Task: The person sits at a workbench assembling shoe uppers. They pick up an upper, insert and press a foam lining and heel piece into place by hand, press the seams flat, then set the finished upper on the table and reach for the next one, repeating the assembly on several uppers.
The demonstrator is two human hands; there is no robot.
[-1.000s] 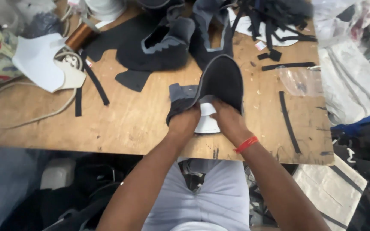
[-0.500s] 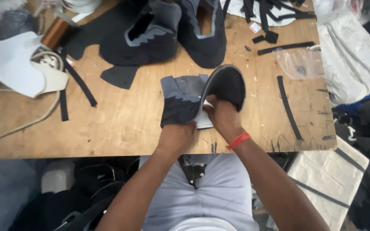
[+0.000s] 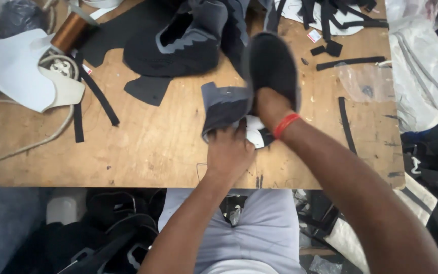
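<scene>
Grey and black shoe upper (image 3: 239,99) near the front middle of the wooden table (image 3: 143,147), over a white piece (image 3: 256,133). Left hand (image 3: 229,149) closed on its grey lower edge; right hand (image 3: 271,104) pressed on the black part, so hands close together. Just behind, a pile of dark uppers (image 3: 178,43); black strips (image 3: 100,99) and a white pattern sheet (image 3: 13,68) to the left, clear bag (image 3: 366,81) to the right. Compared with half a second ago, right arm more stretched forward.
</scene>
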